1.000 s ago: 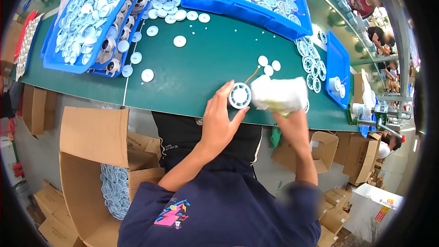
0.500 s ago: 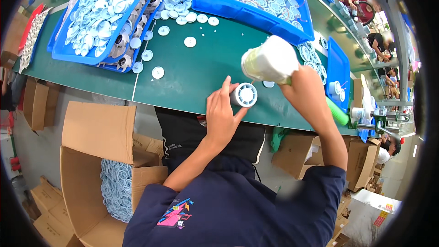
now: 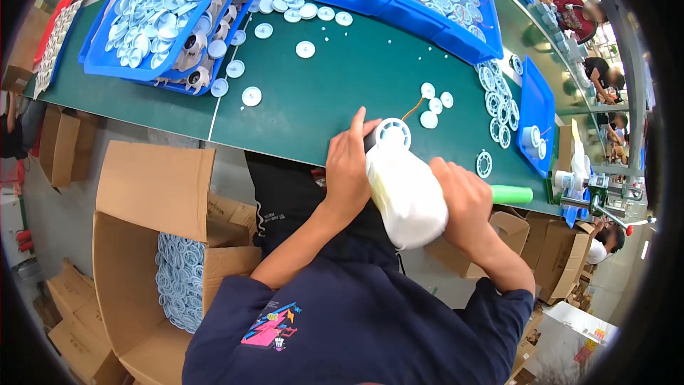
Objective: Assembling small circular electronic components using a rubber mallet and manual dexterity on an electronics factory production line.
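Green, flat-topped workbench [image 3: 285,110] surface spans the head view, with a deep blue plastic bin [image 3: 399,13] of pale rings at its far side. Near the front edge, the left hand [image 3: 348,167] holds a round white spoked plastic part [image 3: 392,130]; an orange wire [image 3: 415,108] runs from beside it toward small white discs [image 3: 435,105]. The right hand [image 3: 463,198] is closed around a green-handled mallet with a bulky white-wrapped head [image 3: 410,199] that overlaps the part; contact between them cannot be told.

Green-handled, white-wrapped tool [image 3: 411,199], aslant over the near edge of a round, slotted white part [image 3: 392,130].
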A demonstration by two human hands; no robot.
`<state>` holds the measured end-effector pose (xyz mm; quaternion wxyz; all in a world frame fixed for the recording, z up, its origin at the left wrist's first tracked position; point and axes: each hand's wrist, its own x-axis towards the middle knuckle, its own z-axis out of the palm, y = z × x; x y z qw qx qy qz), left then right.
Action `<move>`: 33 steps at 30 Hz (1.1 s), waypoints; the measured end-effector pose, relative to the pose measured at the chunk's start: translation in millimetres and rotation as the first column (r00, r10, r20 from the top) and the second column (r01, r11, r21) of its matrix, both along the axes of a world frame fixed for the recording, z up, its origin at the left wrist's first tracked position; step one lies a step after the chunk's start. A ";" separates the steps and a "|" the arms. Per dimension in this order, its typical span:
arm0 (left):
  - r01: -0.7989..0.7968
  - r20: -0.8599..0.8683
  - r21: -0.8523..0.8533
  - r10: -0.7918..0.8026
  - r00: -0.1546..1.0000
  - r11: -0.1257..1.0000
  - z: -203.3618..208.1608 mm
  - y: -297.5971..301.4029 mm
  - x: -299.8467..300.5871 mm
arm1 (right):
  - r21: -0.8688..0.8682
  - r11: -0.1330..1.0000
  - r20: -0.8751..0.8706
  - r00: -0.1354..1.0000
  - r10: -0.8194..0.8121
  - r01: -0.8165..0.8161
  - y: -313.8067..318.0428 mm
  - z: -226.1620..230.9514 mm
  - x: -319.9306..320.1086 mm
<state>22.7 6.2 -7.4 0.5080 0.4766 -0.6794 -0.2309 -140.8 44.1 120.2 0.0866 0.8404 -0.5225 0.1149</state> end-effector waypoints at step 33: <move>0.387 -0.101 0.131 -0.376 0.921 0.913 62.4 -27.0 -53.1 | 0.369 0.274 0.687 -0.062 -0.724 0.888 76.4 -94.8 -179.4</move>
